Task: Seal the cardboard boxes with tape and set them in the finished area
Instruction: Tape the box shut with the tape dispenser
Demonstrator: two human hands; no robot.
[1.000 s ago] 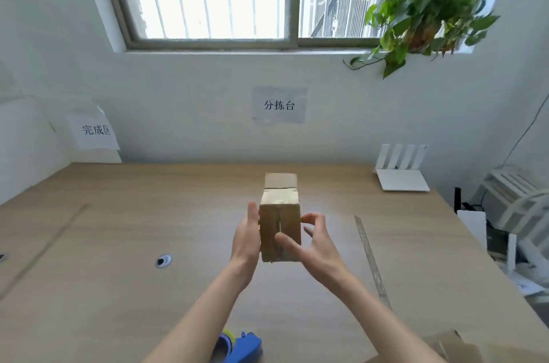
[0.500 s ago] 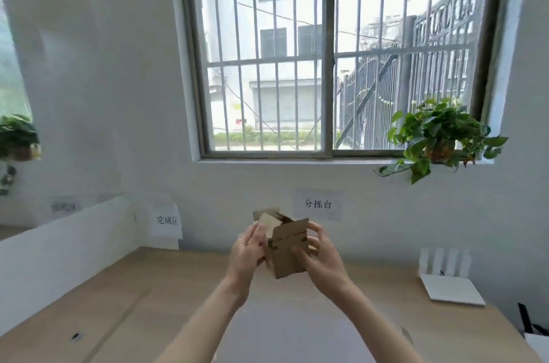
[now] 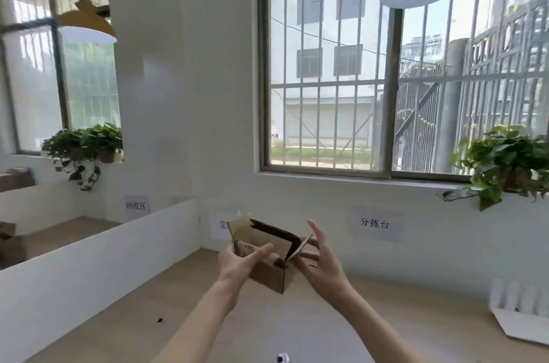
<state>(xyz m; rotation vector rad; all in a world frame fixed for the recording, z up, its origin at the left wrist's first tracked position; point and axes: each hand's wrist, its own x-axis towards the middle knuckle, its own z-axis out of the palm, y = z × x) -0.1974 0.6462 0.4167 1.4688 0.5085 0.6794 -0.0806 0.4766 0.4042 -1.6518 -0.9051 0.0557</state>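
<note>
Left hand [image 3: 242,258] grips the tilted cardboard box [image 3: 269,255], flaps up; right hand [image 3: 322,258] spread.

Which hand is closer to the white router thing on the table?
The right hand. It holds the right side of the cardboard box, on the router's side of the table. The left hand holds the box's other side, farther from the router.

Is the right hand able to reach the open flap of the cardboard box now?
Probably yes. The right hand is open just beside the raised flap of the cardboard box, nothing between them; the left hand holds the other side.
</note>
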